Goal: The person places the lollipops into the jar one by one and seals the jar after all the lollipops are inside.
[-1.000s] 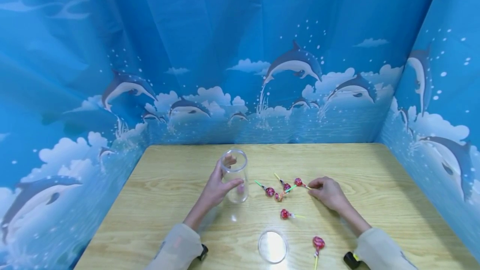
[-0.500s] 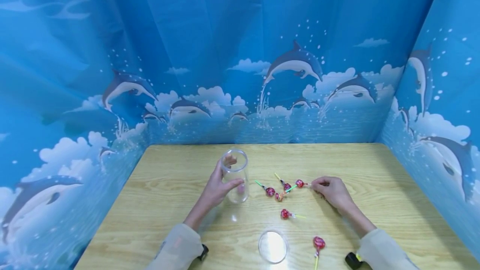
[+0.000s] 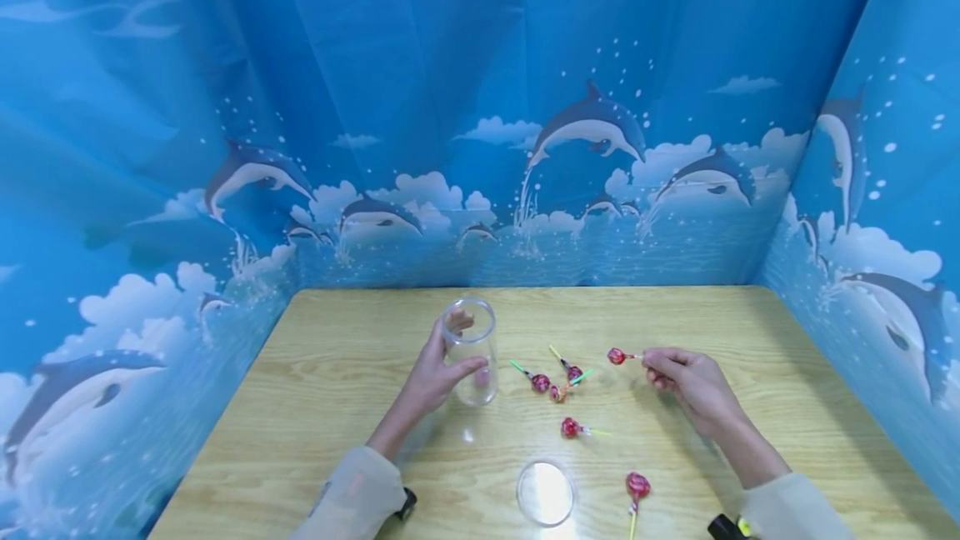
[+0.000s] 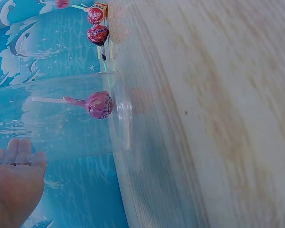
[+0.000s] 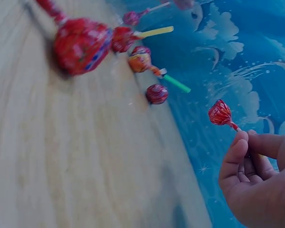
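My left hand [image 3: 438, 369] grips a clear cylindrical jar [image 3: 486, 348] that stands upright on the table, fingers behind it and thumb across its front. Through the jar's wall in the left wrist view shows one pinkish-wrapped lollipop [image 4: 99, 105], ball down at the bottom and stick up. My right hand [image 3: 693, 386] pinches the stick of a red-wrapped lollipop [image 3: 617, 356] between thumb and forefinger, lifted off the table, its ball pointing left; the right wrist view shows this lollipop [image 5: 220, 113] too. The jar's mouth is uncovered.
Between the hands lie a dark red lollipop [image 3: 540, 383], an orange one [image 3: 557, 393] and another dark red one [image 3: 574, 373]. Nearer are a red lollipop [image 3: 570, 427], a larger one [image 3: 637, 486] and a round clear lid [image 3: 545, 494]. A dolphin-printed curtain [image 3: 420, 257] stands behind the table.
My right hand has drawn back to the right and risen, taking the red lollipop up and away from the others. My left hand and the jar have stayed in place.
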Action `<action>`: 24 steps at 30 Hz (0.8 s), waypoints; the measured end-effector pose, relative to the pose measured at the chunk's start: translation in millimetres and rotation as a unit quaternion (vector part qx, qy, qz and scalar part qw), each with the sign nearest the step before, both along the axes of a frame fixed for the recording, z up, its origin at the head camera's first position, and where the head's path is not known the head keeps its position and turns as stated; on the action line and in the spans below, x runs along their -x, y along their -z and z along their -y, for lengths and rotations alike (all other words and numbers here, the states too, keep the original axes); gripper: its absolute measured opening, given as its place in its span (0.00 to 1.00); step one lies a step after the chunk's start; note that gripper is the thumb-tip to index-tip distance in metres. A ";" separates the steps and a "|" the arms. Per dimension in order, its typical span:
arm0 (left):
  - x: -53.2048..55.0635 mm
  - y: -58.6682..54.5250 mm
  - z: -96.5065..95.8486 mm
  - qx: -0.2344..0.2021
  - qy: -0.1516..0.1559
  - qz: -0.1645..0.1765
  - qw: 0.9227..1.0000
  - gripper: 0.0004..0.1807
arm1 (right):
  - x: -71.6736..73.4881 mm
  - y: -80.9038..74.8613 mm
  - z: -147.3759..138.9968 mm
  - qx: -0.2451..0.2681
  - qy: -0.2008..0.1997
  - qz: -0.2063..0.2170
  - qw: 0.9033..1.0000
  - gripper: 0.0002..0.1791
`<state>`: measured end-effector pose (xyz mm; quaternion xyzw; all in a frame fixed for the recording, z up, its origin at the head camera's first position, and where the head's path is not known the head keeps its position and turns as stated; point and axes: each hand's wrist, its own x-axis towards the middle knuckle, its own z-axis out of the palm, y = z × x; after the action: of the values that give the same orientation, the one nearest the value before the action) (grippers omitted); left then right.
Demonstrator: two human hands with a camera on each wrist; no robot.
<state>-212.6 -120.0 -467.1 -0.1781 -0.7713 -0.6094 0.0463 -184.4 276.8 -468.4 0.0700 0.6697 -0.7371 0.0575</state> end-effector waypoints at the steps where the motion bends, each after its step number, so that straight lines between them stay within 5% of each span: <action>1: 0.2 -0.1 -0.1 -0.001 0.000 0.000 1.000 0.46 | -1.2 -3.3 -0.5 0.015 -0.002 -0.003 1.000 0.09; 16: 0.7 -0.1 0.0 0.000 -0.002 0.009 1.000 0.45 | -0.9 -54.7 28.7 0.077 -0.045 -0.063 0.994 0.09; 24: -0.3 -0.8 0.4 -0.007 -0.001 0.014 1.000 0.45 | 7.9 -69.3 57.4 0.091 -0.063 -0.068 0.992 0.07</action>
<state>-212.3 -120.4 -466.3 -0.1688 -0.7677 -0.6171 0.0371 -192.3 219.4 -399.1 -0.0282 0.6053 -0.7929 0.0643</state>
